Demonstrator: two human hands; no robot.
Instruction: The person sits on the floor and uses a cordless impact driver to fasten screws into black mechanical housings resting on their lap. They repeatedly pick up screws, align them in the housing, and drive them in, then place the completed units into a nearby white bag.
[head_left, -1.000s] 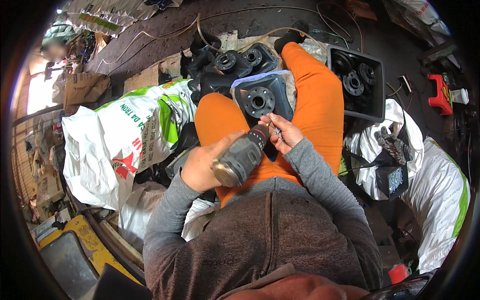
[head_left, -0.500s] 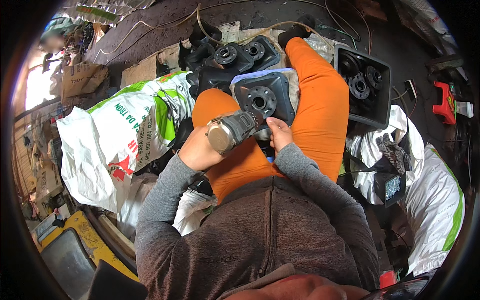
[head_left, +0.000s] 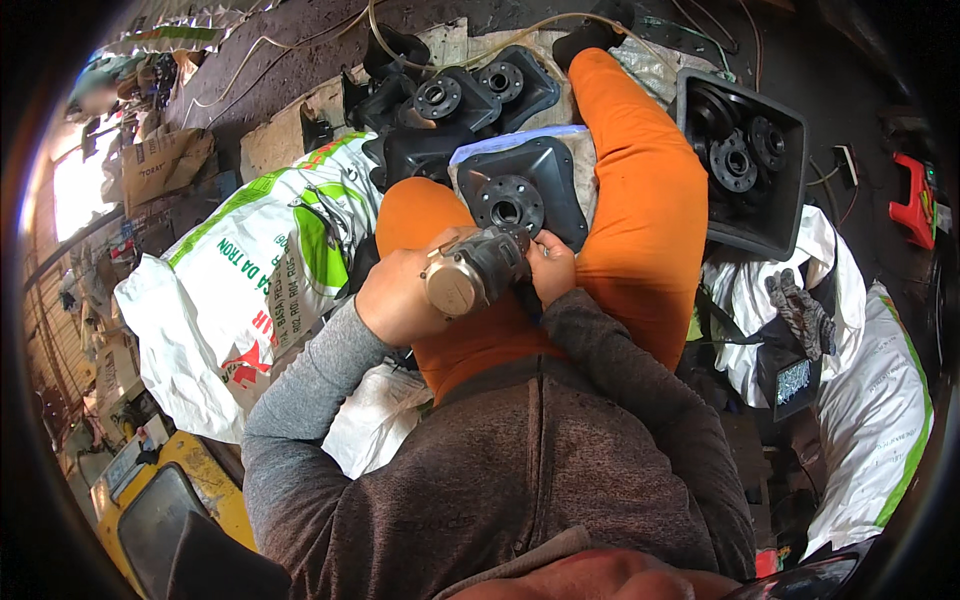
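Note:
My left hand (head_left: 400,295) is wrapped round a cordless drill (head_left: 468,272), whose round back end faces up and whose chuck points away from me. My right hand (head_left: 552,268) is closed in a pinch beside the chuck; whatever it may hold is too small to make out. Just beyond both hands, between my legs, lies a black square cover with a flared skirt (head_left: 556,165). A round black flange with several holes (head_left: 508,203) sits on it, its near edge partly hidden by the drill. A pale purple-edged pad (head_left: 480,152) shows under the cover.
Beyond are more black covers with flanges (head_left: 438,97). A dark crate (head_left: 790,215) of flanges stands to the right, near a white sack (head_left: 835,270) with a patterned glove (head_left: 802,312) and a small box of screws (head_left: 793,382). A large printed sack (head_left: 245,265) lies left.
The drill's chuck and my right hand have come closer together, the drill turning slightly to the right. The whole view has shifted a little.

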